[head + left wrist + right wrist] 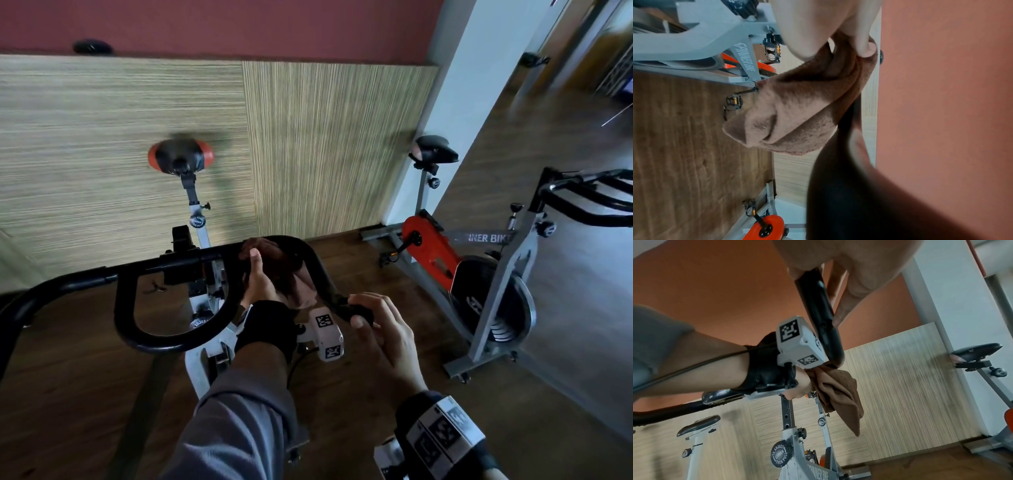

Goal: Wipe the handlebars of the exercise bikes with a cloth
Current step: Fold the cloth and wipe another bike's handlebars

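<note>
The black handlebar (191, 334) of the white exercise bike curves across the middle of the head view. My left hand (257, 284) grips a brown cloth (284, 270) wrapped over the bar's upper right bend. A loose end of the cloth (797, 105) hangs below the bar (838, 186). My right hand (380, 329) holds the tip of the right horn (356, 310), fingers curled round it. In the right wrist view the fingers (844, 305) lie along the black horn (824, 324), with the cloth (840, 395) hanging beyond my left wrist.
A second bike (479, 260) with an orange flywheel cover stands to the right, its black handlebars (589, 202) near the right edge. The white bike's saddle (180, 157) faces a wood-panelled wall (308, 144). A white pillar (445, 102) rises beside the second bike. Brown floor lies below.
</note>
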